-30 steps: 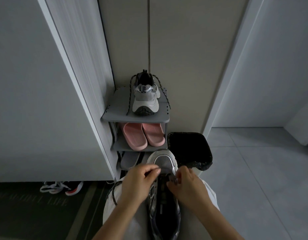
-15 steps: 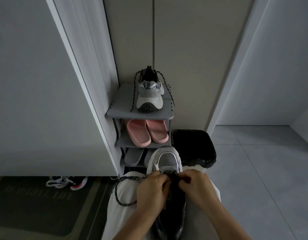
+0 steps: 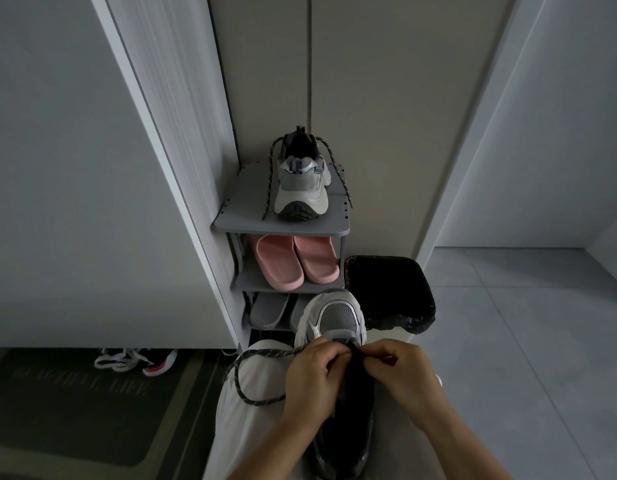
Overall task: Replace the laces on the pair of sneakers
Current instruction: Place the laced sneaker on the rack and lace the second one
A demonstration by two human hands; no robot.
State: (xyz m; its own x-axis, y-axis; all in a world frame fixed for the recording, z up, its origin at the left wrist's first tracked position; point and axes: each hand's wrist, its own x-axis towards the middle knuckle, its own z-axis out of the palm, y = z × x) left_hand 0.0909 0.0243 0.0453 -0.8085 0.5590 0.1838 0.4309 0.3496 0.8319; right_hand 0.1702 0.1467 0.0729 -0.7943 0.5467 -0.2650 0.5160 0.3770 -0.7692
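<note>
- The grey-and-white mesh sneaker (image 3: 335, 315) lies on the person's lap, on light-coloured trousers (image 3: 251, 434). Its toe points away toward the grey plastic shoe rack (image 3: 244, 202), and its dark opening faces up.
- The left hand (image 3: 312, 379) sits on the sneaker's left side with its fingers curled, clamped on the dark speckled rope lace (image 3: 269, 354) near the front eyelets.
- From that hand the lace runs out to the left, loops over the left thigh and returns beneath the hand.
- The right hand (image 3: 402, 375) sits opposite, with thumb and forefinger pressed together on the lace at the front of the tongue (the pinched section is mostly hidden in the dim light).
- The fingertips of both hands are close together above the tongue.
- The matching grey suede-and-mesh sneaker (image 3: 302, 188) stands on the rack's top shelf, with loose laces draped down both sides.
- Pink rubber slippers (image 3: 293, 261) occupy the second shelf and grey slippers (image 3: 269, 310) the third.
- A square bin with a black liner (image 3: 390, 296) stands just right of the rack, beside the lap sneaker's toe.
- A dark doormat (image 3: 75, 410) lies on the floor at left, with white-laced shoes (image 3: 137, 360) beyond it at the cabinet's base.
</note>
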